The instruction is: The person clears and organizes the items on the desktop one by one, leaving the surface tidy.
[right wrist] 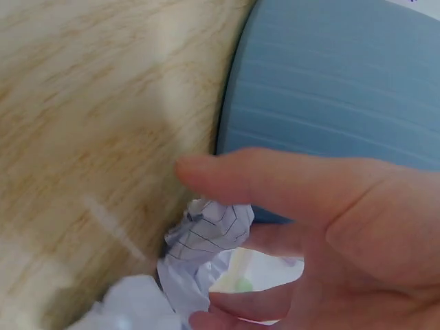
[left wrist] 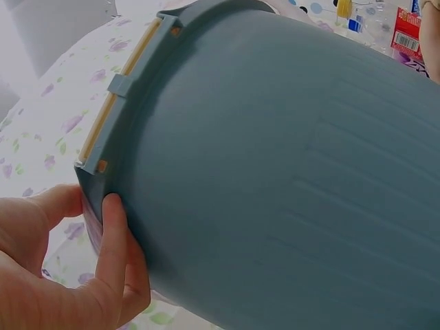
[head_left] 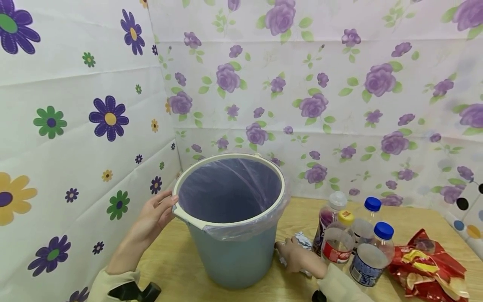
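Observation:
A blue-grey trash bin [head_left: 234, 256] with a cream rim and a clear plastic liner [head_left: 241, 230] stands upright on the table. My left hand [head_left: 152, 216] holds its rim at the left; in the left wrist view, thumb and fingers [left wrist: 113, 240] pinch the edge from both sides. Low by the bin's right side, my right hand [head_left: 296, 253] is at crumpled paper [head_left: 303, 241]. In the right wrist view, a lined paper ball [right wrist: 213, 227] lies between thumb and curled fingers, with more white paper [right wrist: 137, 306] beside it. The fingertips are partly hidden.
Right of my right hand stand several plastic bottles: one with a white cap [head_left: 337, 201], one yellow-capped [head_left: 338, 239], and blue-capped ones [head_left: 371, 256]. A torn red snack bag [head_left: 430, 268] lies at the far right. Flowered cloth [head_left: 279, 113] hangs behind the wooden table [head_left: 173, 260].

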{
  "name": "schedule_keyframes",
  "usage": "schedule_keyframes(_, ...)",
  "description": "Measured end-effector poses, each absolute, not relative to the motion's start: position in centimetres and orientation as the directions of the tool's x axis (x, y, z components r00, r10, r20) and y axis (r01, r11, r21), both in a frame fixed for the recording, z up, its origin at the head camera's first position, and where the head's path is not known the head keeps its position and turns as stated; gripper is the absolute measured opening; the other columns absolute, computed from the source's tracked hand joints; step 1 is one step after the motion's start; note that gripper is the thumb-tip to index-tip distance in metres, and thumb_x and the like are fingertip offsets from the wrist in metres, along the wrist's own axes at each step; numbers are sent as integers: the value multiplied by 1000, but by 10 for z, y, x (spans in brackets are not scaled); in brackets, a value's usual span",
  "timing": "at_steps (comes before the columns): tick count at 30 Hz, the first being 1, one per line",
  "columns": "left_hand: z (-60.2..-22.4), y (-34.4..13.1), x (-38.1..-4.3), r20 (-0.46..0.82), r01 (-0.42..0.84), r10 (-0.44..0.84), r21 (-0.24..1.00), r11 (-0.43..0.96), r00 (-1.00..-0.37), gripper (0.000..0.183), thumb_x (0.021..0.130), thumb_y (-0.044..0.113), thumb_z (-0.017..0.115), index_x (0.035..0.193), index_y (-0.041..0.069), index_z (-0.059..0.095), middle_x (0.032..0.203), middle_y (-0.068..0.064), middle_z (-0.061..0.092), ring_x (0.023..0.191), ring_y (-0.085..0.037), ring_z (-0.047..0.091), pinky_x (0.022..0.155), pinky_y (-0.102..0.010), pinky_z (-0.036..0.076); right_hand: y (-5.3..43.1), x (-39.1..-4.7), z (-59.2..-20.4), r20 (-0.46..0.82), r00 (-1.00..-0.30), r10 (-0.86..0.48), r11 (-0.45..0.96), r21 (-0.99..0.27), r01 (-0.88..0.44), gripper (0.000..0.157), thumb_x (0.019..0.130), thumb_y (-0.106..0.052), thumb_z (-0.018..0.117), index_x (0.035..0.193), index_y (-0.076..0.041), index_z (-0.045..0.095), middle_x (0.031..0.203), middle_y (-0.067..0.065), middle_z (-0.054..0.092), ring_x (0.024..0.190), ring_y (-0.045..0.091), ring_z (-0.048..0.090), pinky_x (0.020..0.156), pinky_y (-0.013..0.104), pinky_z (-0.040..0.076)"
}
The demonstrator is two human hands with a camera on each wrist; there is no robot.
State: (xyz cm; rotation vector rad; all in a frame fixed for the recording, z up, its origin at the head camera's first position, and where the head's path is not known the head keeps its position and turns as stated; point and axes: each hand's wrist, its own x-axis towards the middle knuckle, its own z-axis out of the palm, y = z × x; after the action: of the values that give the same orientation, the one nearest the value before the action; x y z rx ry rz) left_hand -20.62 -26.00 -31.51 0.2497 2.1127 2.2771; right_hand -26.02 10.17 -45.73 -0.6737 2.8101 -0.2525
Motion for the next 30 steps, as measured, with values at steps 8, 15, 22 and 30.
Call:
schedule_keyframes(8, -318, -261, -206, 80, 73, 123, 995, -60, -989, 68, 97, 20, 53, 148, -8, 18, 120, 3, 58, 108, -3, 62, 94, -15, 51, 104, -253, -454, -104, -868, -486, 868, -180, -464, 61, 58, -9, 88, 112, -6, 59, 97, 11, 51, 94, 26, 45, 74, 42, 50)
schedule_keyframes(15, -319, -261, -205, 83, 78, 110, 996, -49, -990, 66, 98, 19, 52, 149, -7, 18, 120, 5, 57, 108, -2, 62, 92, -15, 52, 107, -246, -443, -74, -869, -489, 862, -192, -469, 65, 62, -14, 87, 118, -5, 56, 105, 13, 52, 102, 31, 47, 79, 47, 52)
schedule_keyframes(22, -317, -262, -205, 91, 86, 106, 995, -58, -990, 66, 98, 19, 51, 148, -8, 18, 115, 7, 61, 105, -2, 63, 91, -15, 52, 112, -242, -430, -83, -854, -514, 833, -285, -473, 77, 65, -13, 84, 131, -2, 46, 110, 19, 51, 102, 39, 47, 85, 54, 49)
schedule_keyframes(30, -316, -261, -206, 81, 74, 109, 995, -72, -991, 65, 99, 19, 52, 148, -8, 18, 115, 7, 61, 105, -2, 64, 91, -15, 53, 117, -236, -412, -153, -869, -471, 847, -356, -396, 82, 72, -16, 83, 140, -9, 38, 116, 19, 46, 105, 33, 47, 85, 52, 50)
